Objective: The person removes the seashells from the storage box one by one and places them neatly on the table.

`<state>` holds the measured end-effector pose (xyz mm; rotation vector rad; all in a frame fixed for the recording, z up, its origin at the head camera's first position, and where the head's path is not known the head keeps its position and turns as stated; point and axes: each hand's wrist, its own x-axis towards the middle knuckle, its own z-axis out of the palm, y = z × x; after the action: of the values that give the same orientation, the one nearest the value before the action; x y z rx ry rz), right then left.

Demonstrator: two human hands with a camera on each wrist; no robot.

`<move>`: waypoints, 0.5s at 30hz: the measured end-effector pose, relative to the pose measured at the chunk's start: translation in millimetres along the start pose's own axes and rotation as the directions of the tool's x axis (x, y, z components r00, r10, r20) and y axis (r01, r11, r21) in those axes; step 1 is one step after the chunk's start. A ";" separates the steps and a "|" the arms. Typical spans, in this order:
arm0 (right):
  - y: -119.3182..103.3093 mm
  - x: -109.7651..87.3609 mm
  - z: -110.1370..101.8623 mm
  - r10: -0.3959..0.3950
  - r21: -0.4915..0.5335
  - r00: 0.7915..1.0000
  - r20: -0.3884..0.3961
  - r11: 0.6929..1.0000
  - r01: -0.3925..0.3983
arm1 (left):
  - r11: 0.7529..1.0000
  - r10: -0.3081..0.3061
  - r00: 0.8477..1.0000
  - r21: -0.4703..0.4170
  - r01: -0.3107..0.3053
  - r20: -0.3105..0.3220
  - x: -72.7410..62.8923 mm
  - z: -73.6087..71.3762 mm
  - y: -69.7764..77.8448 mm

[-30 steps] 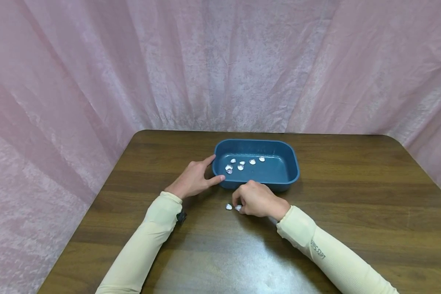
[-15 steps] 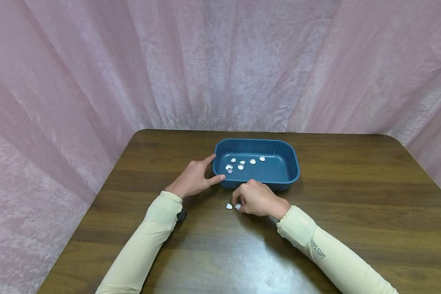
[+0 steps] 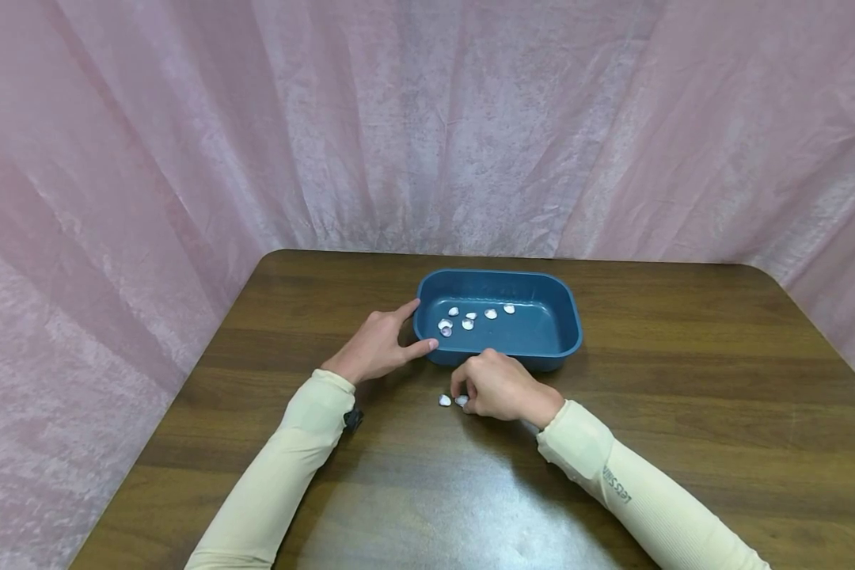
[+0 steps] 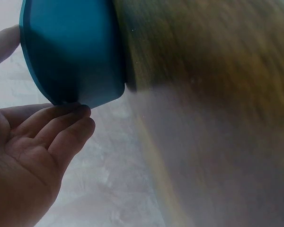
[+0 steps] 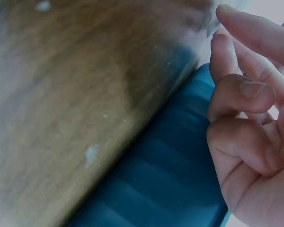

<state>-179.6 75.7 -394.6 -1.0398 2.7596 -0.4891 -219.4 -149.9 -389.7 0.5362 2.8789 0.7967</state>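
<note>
A blue rectangular basin (image 3: 500, 354) stands on the wooden table, with several small white shell-like pieces (image 3: 490, 314) on its floor, mostly toward the left. My left hand (image 3: 376, 346) rests against the basin's left end, thumb and index finger spread along the rim; the left wrist view shows its other fingers extended by the wall. In front of the basin, my right hand (image 3: 500, 388) pinches a small white shell (image 3: 461, 401) between thumb and index finger, low over the table. Another white shell (image 3: 445, 400) lies just left of it. In the right wrist view the other fingers are curled beside the basin.
The brown wooden table (image 3: 684, 356) has rounded far corners. Behind and to the sides hangs a pink velvety curtain (image 3: 427, 134). A dark band (image 3: 353, 419) shows at the left wrist.
Both hands, the basin and the shells stay almost in place. The shell at my right fingertips shifts very slightly.
</note>
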 end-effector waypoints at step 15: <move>-4.6 -3.5 -18.9 -0.081 0.065 0.997 0.006 0.995 0.080 | 1.000 0.021 1.000 -0.001 -0.021 -0.012 1.2 1.4 -2.6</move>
<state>-178.9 79.5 -375.2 -1.1386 2.6835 -0.5795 -221.0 -150.9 -392.3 0.5645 2.8879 0.8070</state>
